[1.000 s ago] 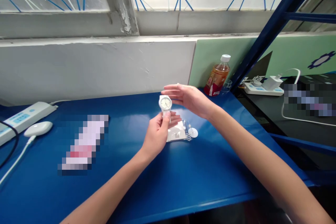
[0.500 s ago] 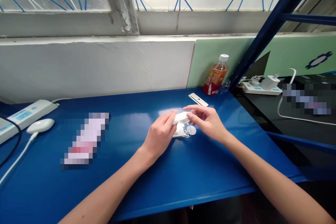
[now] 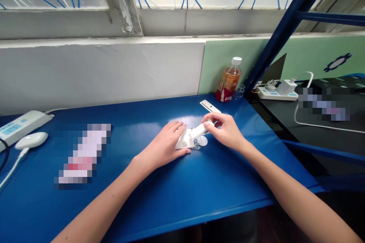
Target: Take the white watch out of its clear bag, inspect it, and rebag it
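Two hands on the white watch (image 3: 199,131) earlier; now pinches it between thumb and curled fingers of the right hand (image 3: 209,122) alone, tilted over the clear packet (image 3: 184,142). Rests the left hand (image 3: 167,142), loosely spread, on the packet's left side. Leaves room toward the blue table (image 3: 159,197)'s near edge. Looks slim and pale, dial hidden.

The blue tabletop (image 3: 137,201) lies open toward its front edge, while at the back the slotted white card (image 3: 210,106) and the capped drink bottle (image 3: 229,79) stand in the way beyond the right hand (image 3: 210,124).
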Demonstrator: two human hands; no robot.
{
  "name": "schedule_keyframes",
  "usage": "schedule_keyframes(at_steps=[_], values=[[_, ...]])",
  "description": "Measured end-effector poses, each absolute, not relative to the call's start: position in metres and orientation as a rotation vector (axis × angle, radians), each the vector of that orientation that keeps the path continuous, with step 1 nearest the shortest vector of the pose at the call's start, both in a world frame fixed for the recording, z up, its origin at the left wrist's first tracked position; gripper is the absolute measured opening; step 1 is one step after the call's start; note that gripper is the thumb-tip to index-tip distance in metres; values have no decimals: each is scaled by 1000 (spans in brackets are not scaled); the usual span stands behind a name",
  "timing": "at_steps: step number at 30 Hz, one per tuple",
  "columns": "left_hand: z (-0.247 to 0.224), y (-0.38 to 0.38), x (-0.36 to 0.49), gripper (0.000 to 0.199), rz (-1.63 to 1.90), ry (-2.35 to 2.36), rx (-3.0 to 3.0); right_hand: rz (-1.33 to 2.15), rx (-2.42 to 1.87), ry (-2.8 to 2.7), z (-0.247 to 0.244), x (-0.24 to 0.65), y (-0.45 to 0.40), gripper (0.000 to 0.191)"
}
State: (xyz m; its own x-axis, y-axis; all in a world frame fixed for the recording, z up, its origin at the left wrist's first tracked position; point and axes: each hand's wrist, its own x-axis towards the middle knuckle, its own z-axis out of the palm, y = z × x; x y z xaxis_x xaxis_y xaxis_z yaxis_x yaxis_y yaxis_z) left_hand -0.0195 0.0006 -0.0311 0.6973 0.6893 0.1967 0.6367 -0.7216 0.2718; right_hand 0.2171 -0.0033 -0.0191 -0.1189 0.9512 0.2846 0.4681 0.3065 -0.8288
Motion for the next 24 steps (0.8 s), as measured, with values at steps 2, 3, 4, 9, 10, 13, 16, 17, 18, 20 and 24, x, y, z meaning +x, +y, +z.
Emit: schedule_keyframes(at_steps=[2, 3, 4, 9, 10, 13, 16, 17, 18, 20, 24], values=[[-31, 2, -23, 63, 376, 1059, 2683, 616, -1347, -1781, -19, 219, -1, 10], [-32, 3, -23, 59, 375, 1059, 2661, 571, -1378, -1800, -20, 220, 0, 10], [-32, 2, -24, 56, 389, 1060, 2642, 530, -1414, -1813, -20, 221, 1, 10], [-40, 0, -23, 52, 551, 1077, 2569, 495, -1579, -1819, -24, 226, 5, 10], [-41, 0, -23, 51, 586, 1079, 2559, 531, -1583, -1813, -25, 226, 6, 10], [-44, -1, -23, 50, 661, 1076, 2555, 677, -1536, -1808, -27, 224, 5, 9], [-45, -1, -25, 50, 701, 1065, 2572, 739, -1470, -1869, -29, 219, 1, 9], [-46, -1, -25, 50, 707, 1062, 2579, 722, -1461, -1902, -30, 218, 0, 9], [-46, -1, -26, 50, 710, 1061, 2585, 694, -1460, -1937, -31, 217, -2, 9], [-47, -1, -27, 50, 704, 1064, 2594, 611, -1470, -2012, -32, 217, -4, 10], [-48, -1, -29, 52, 678, 1082, 2607, 384, -1367, -2179, -32, 225, -2, 15]])
